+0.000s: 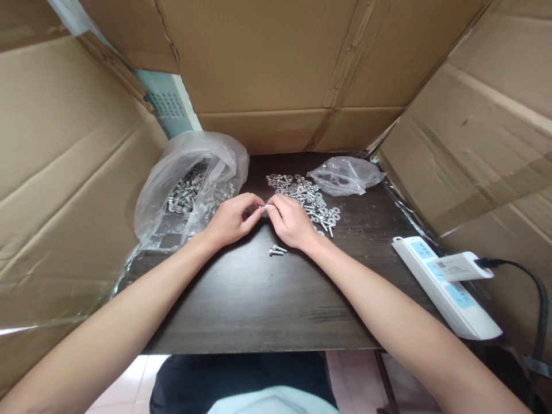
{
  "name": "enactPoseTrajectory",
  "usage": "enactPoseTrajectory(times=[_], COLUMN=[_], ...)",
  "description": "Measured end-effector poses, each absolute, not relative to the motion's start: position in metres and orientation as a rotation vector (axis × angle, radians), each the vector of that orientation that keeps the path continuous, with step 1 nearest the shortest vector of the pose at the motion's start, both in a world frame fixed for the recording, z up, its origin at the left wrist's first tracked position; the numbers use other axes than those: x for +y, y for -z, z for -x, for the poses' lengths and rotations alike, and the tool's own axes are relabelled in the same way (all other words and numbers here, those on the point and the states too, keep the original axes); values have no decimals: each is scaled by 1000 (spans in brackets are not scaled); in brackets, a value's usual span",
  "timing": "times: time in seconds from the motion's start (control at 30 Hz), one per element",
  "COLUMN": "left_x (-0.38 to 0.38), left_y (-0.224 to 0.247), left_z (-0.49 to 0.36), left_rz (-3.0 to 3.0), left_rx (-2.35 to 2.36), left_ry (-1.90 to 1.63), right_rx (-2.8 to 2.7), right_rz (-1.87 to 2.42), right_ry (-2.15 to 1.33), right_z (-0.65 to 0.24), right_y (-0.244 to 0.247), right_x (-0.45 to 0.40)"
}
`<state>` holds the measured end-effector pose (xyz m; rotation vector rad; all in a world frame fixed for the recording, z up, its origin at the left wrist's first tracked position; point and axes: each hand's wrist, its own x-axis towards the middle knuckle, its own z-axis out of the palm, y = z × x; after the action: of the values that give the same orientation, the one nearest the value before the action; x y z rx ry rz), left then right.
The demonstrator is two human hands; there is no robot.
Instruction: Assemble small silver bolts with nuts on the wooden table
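Note:
My left hand [233, 219] and my right hand [292, 219] meet above the dark table, fingertips nearly touching. Between them a small metal bolt [264, 207] is pinched, held from both sides; its details are too small to make out. Just below the hands two silver bolts [276, 252] lie side by side on the wood. A loose pile of bolts, nuts and washers [308, 198] spreads behind and to the right of my right hand. Left of my left hand, many bolts [186, 192] sit in an open clear plastic bag [150, 201].
A crumpled clear bag [347, 175] lies at the back right. Along the right side rests a white power strip [448, 290] with a white adapter [459, 267] and black cable. Cardboard walls [276, 57] enclose the dark table [259, 310] at the back and both sides.

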<state>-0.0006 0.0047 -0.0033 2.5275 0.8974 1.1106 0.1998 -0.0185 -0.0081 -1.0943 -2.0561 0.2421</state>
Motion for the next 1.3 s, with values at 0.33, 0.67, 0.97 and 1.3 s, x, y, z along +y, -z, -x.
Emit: enactPoseTrajectory(times=[0.33,0.67,0.97,1.3], left_x=[5,5,4,4], left_y=[2,2,1,1], left_z=[0,0,0,1], left_rz=[-2519,-2494,-2461,-2487], left_rx=[895,904,930,935], left_ry=[-1109,-1088,-1042,-1034], right_rx=[-2027,-2034,-2051,-2037], right_rz=[1098,1111,1115,1092], right_ry=[-260,-257,-244,-243], right_z=[-199,-199,-200,-199], right_y=[7,8,7,8], right_x=[-19,-19,-19,-19])
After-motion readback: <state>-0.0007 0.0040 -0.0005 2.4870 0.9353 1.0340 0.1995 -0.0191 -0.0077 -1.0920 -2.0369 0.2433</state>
